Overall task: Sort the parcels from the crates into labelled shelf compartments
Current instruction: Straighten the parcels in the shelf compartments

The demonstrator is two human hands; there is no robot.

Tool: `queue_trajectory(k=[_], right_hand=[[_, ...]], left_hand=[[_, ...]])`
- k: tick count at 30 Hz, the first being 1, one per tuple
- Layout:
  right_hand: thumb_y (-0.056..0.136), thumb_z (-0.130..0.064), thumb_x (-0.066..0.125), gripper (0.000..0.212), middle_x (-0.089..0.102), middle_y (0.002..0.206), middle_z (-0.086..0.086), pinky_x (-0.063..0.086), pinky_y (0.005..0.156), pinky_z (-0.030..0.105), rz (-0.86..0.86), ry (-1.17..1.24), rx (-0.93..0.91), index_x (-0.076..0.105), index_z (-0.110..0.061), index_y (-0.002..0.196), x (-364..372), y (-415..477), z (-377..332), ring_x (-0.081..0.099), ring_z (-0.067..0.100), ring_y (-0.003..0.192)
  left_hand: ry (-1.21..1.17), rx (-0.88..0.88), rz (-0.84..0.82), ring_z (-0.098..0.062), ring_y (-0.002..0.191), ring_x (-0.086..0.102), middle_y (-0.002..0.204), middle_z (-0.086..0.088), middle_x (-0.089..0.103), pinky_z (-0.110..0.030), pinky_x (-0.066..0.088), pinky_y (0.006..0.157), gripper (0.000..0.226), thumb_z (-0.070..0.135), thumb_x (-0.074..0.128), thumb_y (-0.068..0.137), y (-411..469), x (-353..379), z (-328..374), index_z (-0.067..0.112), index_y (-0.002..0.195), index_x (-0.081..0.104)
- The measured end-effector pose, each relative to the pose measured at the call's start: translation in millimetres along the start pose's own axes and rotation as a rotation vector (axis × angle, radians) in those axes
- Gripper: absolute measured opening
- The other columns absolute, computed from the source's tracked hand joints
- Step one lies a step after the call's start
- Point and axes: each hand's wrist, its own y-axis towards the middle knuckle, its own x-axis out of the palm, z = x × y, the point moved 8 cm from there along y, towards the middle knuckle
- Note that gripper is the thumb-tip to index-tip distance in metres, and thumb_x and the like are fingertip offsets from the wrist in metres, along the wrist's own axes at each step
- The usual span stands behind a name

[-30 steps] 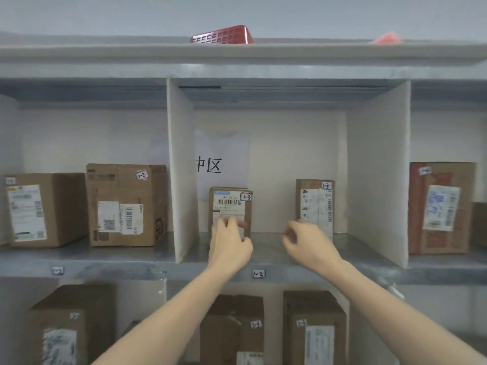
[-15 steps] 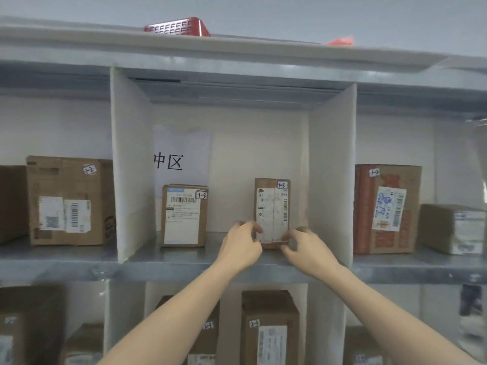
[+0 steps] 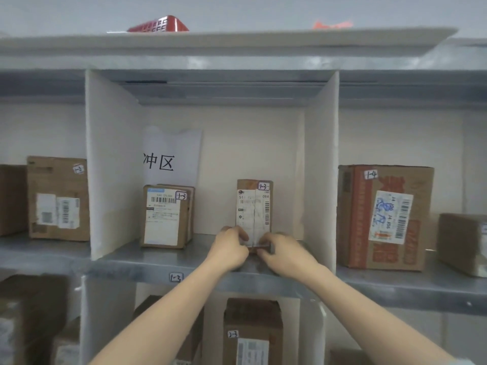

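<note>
Left hand [image 3: 229,248] and right hand [image 3: 286,255] pinch the foot of the tall parcel [image 3: 254,204], upright in the 1-3 compartment [image 3: 263,148], three o'clock of its neighbour box [image 3: 164,214]; square it, label out, let go evenly

You see a white paper [image 3: 172,154] with black writing stuck on the far wall [image 3: 250,148]. High up, a red basket [image 3: 158,23] with holes sits left, and a blurry orange thing [image 3: 332,24] sits right of it.

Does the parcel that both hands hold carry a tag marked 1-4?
No, the tag at the top of the parcel reads 1-3, like the shelf label.
</note>
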Motion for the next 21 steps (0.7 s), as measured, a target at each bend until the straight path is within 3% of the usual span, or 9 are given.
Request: queue_trajectory(k=[4,8,11,14,21], right_hand=[[0.090,-0.029,0.053,0.032,0.060,0.117,0.013,0.046,0.092,0.036,0.086,0.021,-0.017,0.061,-0.017,0.118,-15,-5,-6,0.056,0.031,0.111],[0.088,-0.025,0.053,0.034,0.062,0.114,0.013,0.048,0.089,0.037,0.127,0.022,-0.046,0.060,-0.015,0.120,-31,-20,-20,0.055,0.031,0.109],[0.091,-0.027,0.052,0.033,0.063,0.119,0.005,0.048,0.088,0.035,0.150,0.029,-0.090,0.058,-0.018,0.123,-45,-41,-33,0.057,0.025,0.110],[0.093,-0.029,0.052,0.025,0.067,0.112,-0.002,0.048,0.081,0.031,0.187,0.034,-0.074,0.059,-0.021,0.116,-63,-66,-28,0.062,0.020,0.103],[0.091,-0.029,0.052,0.015,0.068,0.090,-0.007,0.052,0.077,0.038,0.294,0.036,0.120,0.062,-0.021,0.100,-111,-129,21,0.063,0.023,0.086]], left_hand=[[0.007,-0.043,0.028,-0.029,0.117,0.054,0.129,-0.010,0.049,-0.029,0.046,0.095,0.033,0.005,0.051,0.083,-10,-11,0,0.017,0.111,0.063],[0.031,-0.028,0.057,-0.032,0.121,0.049,0.133,-0.014,0.047,-0.032,0.040,0.100,0.039,0.005,0.052,0.081,-24,-26,5,0.015,0.118,0.057],[0.045,0.042,0.247,-0.036,0.132,0.035,0.143,-0.018,0.033,-0.038,0.029,0.110,0.053,0.011,0.060,0.082,-42,-46,17,0.010,0.133,0.045],[0.096,0.211,0.448,-0.036,0.132,0.028,0.145,-0.020,0.024,-0.040,0.022,0.113,0.063,0.011,0.068,0.078,-65,-59,39,0.005,0.135,0.042],[0.004,0.421,0.374,-0.027,0.128,0.032,0.138,-0.010,0.034,-0.042,0.025,0.106,0.058,0.011,0.066,0.081,-108,-33,97,0.012,0.134,0.043]])
